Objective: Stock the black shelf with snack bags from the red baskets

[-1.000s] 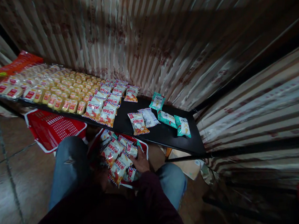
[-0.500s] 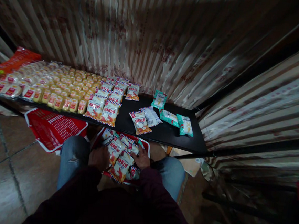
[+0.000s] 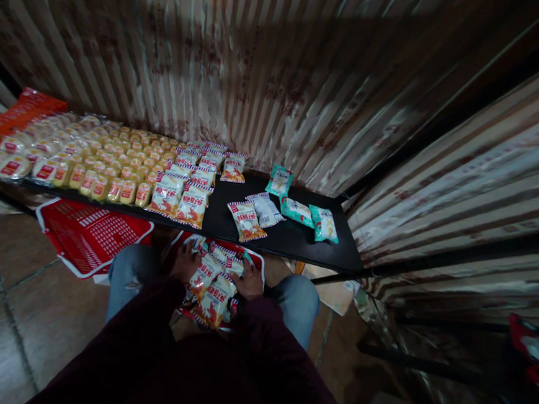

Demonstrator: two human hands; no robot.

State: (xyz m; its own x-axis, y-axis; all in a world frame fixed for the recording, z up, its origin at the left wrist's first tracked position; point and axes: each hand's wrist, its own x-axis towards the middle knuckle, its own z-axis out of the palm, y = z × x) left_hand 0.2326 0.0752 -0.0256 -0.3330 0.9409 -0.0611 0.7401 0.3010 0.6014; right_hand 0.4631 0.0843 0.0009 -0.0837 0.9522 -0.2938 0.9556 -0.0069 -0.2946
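Observation:
Between my knees sits a red basket with a white rim, filled with white, orange and red snack bags. My left hand rests at the basket's left side, its fingers apart over the bags there. On the right side my right hand lies with spread fingers on the bags, touching them from above. Neither hand lifts a bag. Part of the basket's contents is hidden under the hands and the top bags.
A black shelf runs across in front. On it lie packaged small cakes, several snack bags like those in the basket, and green-white bags. Another red basket stands at the left below the shelf. Striped sheeting hangs behind.
My left hand has moved forward over the bags and its fingers have spread. My right hand stays on the bags at the right. The whole view has shifted slightly.

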